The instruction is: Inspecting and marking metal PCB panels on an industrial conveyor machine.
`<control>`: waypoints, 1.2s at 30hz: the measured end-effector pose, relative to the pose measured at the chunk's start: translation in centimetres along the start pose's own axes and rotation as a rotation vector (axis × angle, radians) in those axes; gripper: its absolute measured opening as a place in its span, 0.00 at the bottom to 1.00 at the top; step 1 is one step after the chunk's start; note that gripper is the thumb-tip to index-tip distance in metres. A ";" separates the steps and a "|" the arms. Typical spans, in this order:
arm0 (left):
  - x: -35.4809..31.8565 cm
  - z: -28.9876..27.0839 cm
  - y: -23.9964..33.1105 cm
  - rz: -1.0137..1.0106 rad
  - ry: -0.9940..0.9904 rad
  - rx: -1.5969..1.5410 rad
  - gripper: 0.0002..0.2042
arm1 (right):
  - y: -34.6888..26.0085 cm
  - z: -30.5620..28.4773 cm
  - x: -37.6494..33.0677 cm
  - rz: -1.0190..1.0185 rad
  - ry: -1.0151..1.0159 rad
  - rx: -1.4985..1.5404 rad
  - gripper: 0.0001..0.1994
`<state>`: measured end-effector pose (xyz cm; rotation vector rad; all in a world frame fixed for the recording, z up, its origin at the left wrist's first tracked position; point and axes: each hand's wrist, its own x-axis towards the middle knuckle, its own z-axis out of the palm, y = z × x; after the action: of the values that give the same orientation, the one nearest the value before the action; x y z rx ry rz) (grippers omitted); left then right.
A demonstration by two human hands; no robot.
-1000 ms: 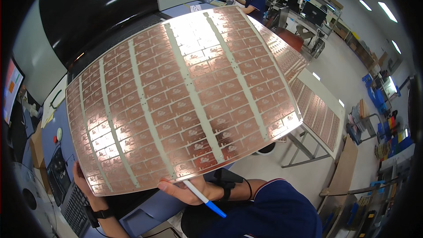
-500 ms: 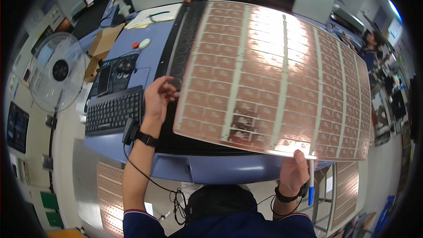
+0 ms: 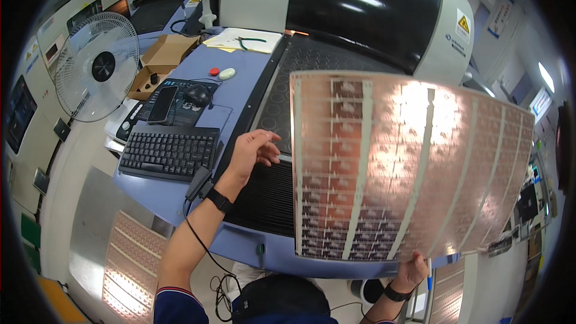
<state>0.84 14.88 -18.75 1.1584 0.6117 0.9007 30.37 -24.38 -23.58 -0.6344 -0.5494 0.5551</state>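
A large copper-coloured circuit board panel (image 3: pixel 396 168), printed with rows of small patterns and pale stripes, is held up at a steep tilt. My right hand (image 3: pixel 411 271) grips its lower edge, thumb in front, with the other fingers mostly behind. A white marker pen with a blue end (image 3: pixel 429 277) hangs beside that hand and seems tucked in it. To the left of the panel, my left hand (image 3: pixel 255 155) is raised with its fingers loosely bent and apart, holding nothing. A gap shows between it and the panel's left edge. Beneath it lies the machine's black bed (image 3: pixel 267 195).
Left of the bed are a keyboard (image 3: pixel 168 153), mouse (image 3: pixel 197 94), phone (image 3: pixel 162 104), red button (image 3: pixel 214 72) and pliers (image 3: pixel 251 40). Beyond stands a black machine hood (image 3: pixel 360 12). A fan (image 3: pixel 99 66) is farther left. Another panel (image 3: pixel 129 270) lies low at left. Cables trail from my wrists.
The panel has swung right and steeper, uncovering more of the black bed and hood. My right hand still grips its lower edge; my left stays open beside it. The view has shifted too.
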 end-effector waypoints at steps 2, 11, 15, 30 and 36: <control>0.0 0.0 -0.1 -0.010 0.004 -0.006 0.16 | 0.0 -0.5 0.0 0.026 -0.081 0.045 0.38; 0.1 0.1 -0.4 0.012 -0.022 0.012 0.15 | -0.6 1.6 1.7 -0.039 0.025 -0.141 0.34; -0.5 0.4 0.3 -0.010 -0.027 0.048 0.15 | -7.6 6.5 7.8 0.010 -0.294 -0.583 0.24; -2.3 2.4 0.2 0.309 -0.119 0.823 0.16 | -5.9 25.0 20.3 -0.900 -0.477 -1.649 0.08; -3.0 3.1 0.5 0.517 -0.052 1.179 0.22 | -3.5 25.8 24.5 -0.593 -0.468 -1.610 0.15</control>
<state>1.61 10.83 -17.44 2.4731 0.8452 0.9265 32.94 -1.26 3.57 -1.7714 -1.5791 -0.4718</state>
